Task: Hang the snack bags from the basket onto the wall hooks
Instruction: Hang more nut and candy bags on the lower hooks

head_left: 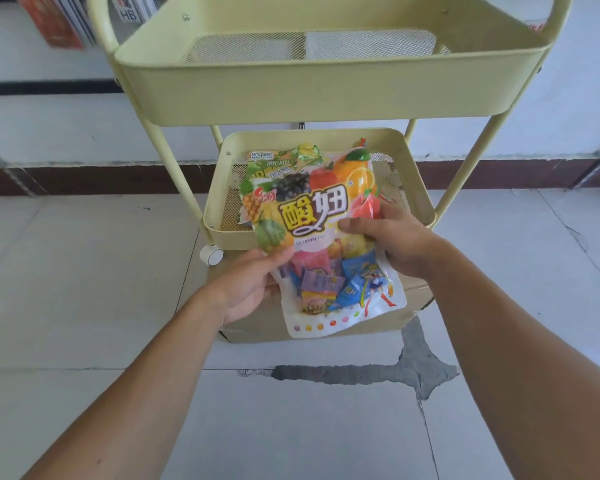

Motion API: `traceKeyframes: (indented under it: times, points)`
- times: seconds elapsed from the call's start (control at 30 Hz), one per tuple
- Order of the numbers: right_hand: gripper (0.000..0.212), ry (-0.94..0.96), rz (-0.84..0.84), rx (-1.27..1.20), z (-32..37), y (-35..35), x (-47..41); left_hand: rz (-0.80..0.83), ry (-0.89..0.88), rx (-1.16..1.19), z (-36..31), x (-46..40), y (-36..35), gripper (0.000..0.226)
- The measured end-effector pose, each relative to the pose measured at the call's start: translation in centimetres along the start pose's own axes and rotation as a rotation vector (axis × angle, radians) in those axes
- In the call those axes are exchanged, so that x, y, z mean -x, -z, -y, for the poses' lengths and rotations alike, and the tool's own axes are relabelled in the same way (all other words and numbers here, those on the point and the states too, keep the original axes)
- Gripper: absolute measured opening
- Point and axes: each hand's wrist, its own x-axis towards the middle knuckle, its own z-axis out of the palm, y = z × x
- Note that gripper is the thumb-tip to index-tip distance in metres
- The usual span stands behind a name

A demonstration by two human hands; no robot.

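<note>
I hold one candy bag (321, 237) in both hands, above the front edge of the lower basket (219, 188) of a pale yellow cart. My left hand (248, 285) grasps the bag's left edge, thumb on its printed face beside the melon picture and fingers curled behind; that grip closes on the lower left part of the bag. My right hand (392, 237) grasps the right edge, thumb pressed on the front just right of the big yellow lettering, fingers wrapped round the side. The bag lies tilted, its fruit-printed top toward the lower basket and its clear bottom, showing wrapped sweets, toward me. Under its top edge a second, green snack bag (274, 164) lies inside the lower basket, touching the mesh floor as far as I can tell. The cart's upper basket (326, 88) stands directly above the lower basket. A white caster (211, 255) sits at the lower basket's front left corner, on the tiled floor (84, 271). A cardboard box (257, 330) lies under the held bag, just in front of the lower basket.
</note>
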Motion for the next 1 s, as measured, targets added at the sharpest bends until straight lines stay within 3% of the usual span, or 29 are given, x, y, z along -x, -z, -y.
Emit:
traceKeyframes:
  times: [0.2, 0.33, 0.5, 0.63, 0.77, 0.87, 1.0]
  points:
    - [0.069, -0.093, 0.156, 0.029, -0.3, -0.4, 1.3, -0.161, -0.205, 0.196, -1.5, 0.1, -0.9, 0.038]
    - [0.042, -0.110, 0.191, 0.017, 0.9, -1.2, 2.3, -0.229, -0.289, 0.109, -1.8, 0.8, -0.7, 0.013]
    - [0.034, 0.089, 0.113, 0.017, 2.5, -2.7, 2.4, -0.233, -0.325, -0.020, -2.9, 1.9, 0.1, 0.010]
    - [0.007, 0.181, 0.049, 0.098, 3.7, -3.0, 2.8, -0.144, -0.325, -0.005, -4.7, 3.1, 0.1, 0.028]
    - [0.017, 0.289, 0.003, 0.166, 4.9, -3.1, 3.4, -0.171, -0.485, -0.037, -6.4, 3.8, -0.9, 0.025]
    - [0.021, 0.395, -0.060, 0.207, 6.9, -3.4, 5.1, -0.237, -0.562, -0.074, -8.5, 4.2, -2.5, 0.007]
    - [0.020, 0.499, -0.218, 0.155, 11.4, -4.3, 8.8, -0.283, -0.591, -0.135, -14.4, 5.6, -5.4, 0.018]
